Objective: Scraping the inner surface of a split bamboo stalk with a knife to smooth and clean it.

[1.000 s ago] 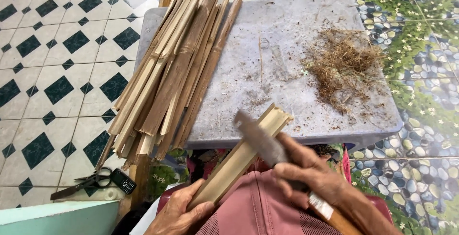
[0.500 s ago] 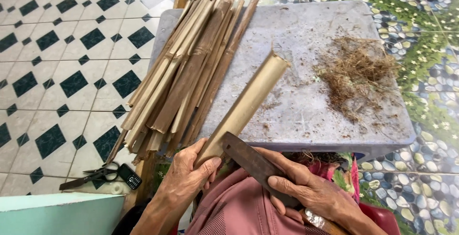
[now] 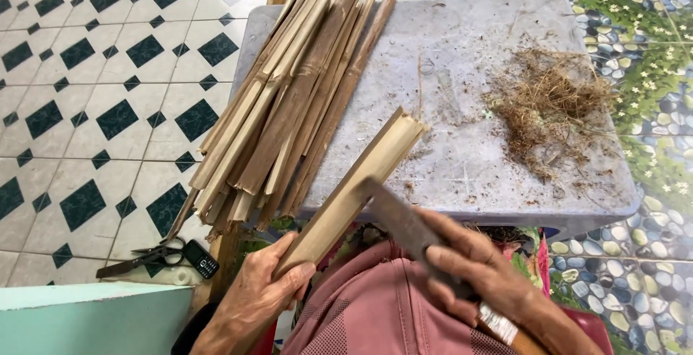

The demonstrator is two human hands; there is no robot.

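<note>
A grey table (image 3: 469, 95) carries a pile of split bamboo strips (image 3: 289, 102) on its left part and a heap of dry fibrous shavings (image 3: 552, 106) on its right. A bamboo piece (image 3: 354, 185) slants from the lap up over the near table edge. The left hand (image 3: 263, 293) is wrapped around its lower end. The right hand (image 3: 480, 272) grips a knife (image 3: 401, 218), blade laid against the bamboo piece. Scissors (image 3: 144, 257) and a small black phone (image 3: 200, 257) lie on the tiled floor.

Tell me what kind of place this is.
Likely a home patio or porch used for handcraft: patterned floor tiles, a low grey table stacked with split bamboo strips and a heap of dry shavings, scissors on the floor.
</note>
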